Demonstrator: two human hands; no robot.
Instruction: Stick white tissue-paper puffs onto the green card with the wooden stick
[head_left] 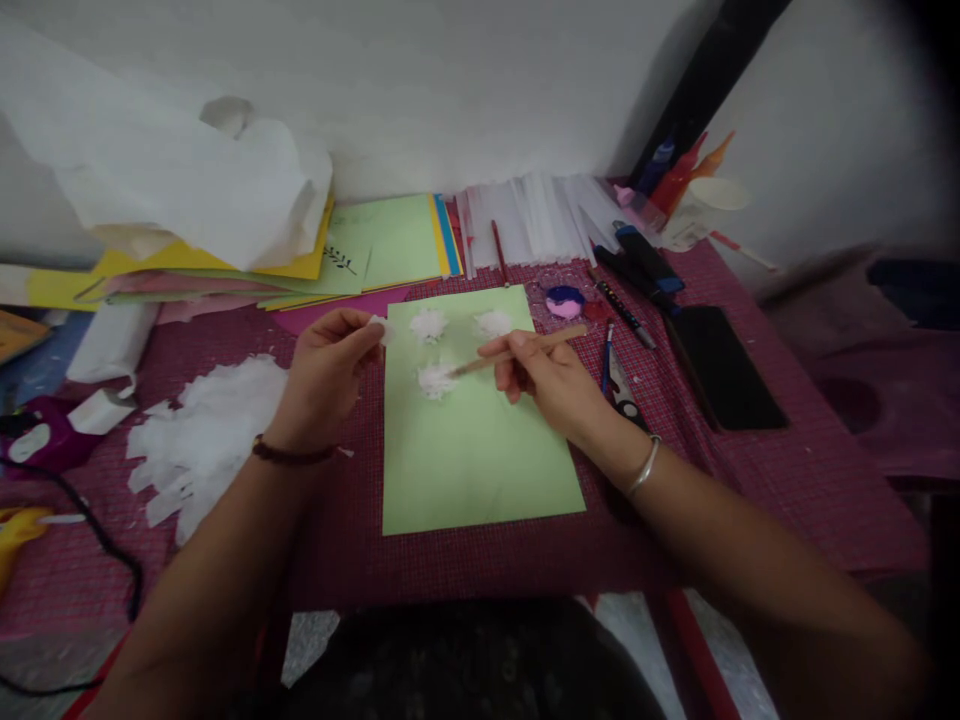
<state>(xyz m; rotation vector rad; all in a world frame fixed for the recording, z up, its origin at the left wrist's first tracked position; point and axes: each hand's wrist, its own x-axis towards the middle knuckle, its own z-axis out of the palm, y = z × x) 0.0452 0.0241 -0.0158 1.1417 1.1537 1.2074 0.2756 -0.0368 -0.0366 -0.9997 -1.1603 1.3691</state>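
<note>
A light green paper sheet (480, 460) lies on the table, bearing three fluffy white tissue-paper tufts, among them an upper left one (429, 325) and an upper right one (491, 323). My right hand (536, 375) is closed round a slim wooden stick (559, 337). The stick's thin end meets the lower tuft (436, 380). At the sheet's left edge, my left hand (330, 370) pinches a small white tissue-paper piece (384, 328) between thumb and fingers. Beside that forearm is a heap of white tissue-paper pieces (217, 420), partly covered by the arm.
Coloured sheets (397, 240) and crumpled white paper (195, 190) are stacked at the back left, near white strips (532, 220). To the right lie a paint palette (564, 302), a pen (626, 315), scissors (622, 390) and a dark phone (724, 370). A yellow glue gun (19, 535) is far left.
</note>
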